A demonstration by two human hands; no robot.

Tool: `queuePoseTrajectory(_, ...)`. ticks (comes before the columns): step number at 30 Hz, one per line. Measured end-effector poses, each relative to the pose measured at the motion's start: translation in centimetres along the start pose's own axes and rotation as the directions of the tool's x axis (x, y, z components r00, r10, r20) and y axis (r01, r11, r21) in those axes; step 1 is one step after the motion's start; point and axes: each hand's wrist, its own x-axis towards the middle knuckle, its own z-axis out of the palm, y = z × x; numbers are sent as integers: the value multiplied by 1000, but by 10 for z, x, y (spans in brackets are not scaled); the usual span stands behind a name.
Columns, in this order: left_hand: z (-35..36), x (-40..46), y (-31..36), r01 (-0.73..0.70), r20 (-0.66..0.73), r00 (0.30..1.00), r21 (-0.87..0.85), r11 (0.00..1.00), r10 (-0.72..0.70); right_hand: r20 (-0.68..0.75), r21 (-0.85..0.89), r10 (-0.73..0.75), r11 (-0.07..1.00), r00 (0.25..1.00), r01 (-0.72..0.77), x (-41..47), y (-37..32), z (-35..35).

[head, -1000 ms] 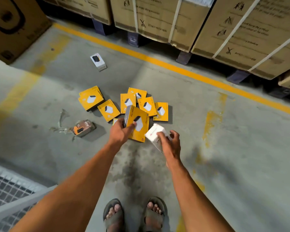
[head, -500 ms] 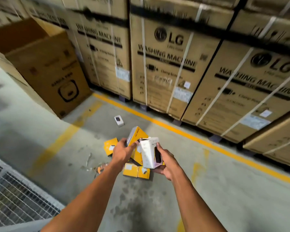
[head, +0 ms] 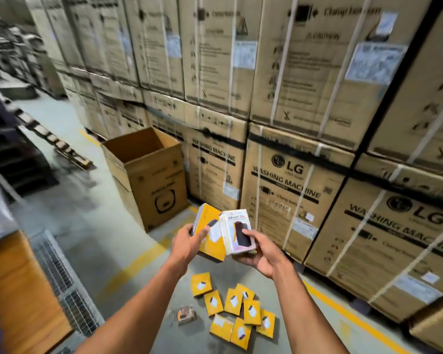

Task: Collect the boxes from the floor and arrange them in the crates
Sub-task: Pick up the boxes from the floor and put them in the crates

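Head view: my left hand (head: 189, 241) grips a yellow box (head: 210, 236), fingers wrapped round its left edge, thumb on the face. My right hand (head: 260, 254) cups a white box (head: 237, 231) from below, thumb pressed on its front. Both boxes are upright, side by side and touching, held up in front of me well above the floor (head: 113, 238).

More yellow boxes (head: 234, 315) lie scattered on the floor below my arms, some overlapping. A crumpled wrapper (head: 186, 312) sits just left of them.

A wire-mesh crate (head: 62, 282) is low on my left; that looks like the drop target. An open carton (head: 149, 172) stands ahead, against the stacked washing-machine cartons (head: 292, 187).

Step in hand, my read: carry this pair to the crate. To do it well:
- Keep both grips firm; the white box only rests in my palm, so my thumb must stay pressed or it slides off.
- Swing left, boxes level, clear of the crate rim.
- Set them down flat against a wall or corner, not dropped, so later boxes stack in rows.
- Place one at a time; release left first, right after.

Most of the pile is not yet collected.
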Motion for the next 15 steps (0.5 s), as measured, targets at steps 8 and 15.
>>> queuePoseTrajectory(8, -133, -46, 43, -52, -199, 979, -62, 997, 39, 207, -40, -51, 997, 977, 60, -25, -32, 119)
queuePoseTrajectory(15, -268, -110, 36, -82, -401, 915, -93, 992, 38, 397, -168, -30, 980, 917, 104, -61, -3, 253)
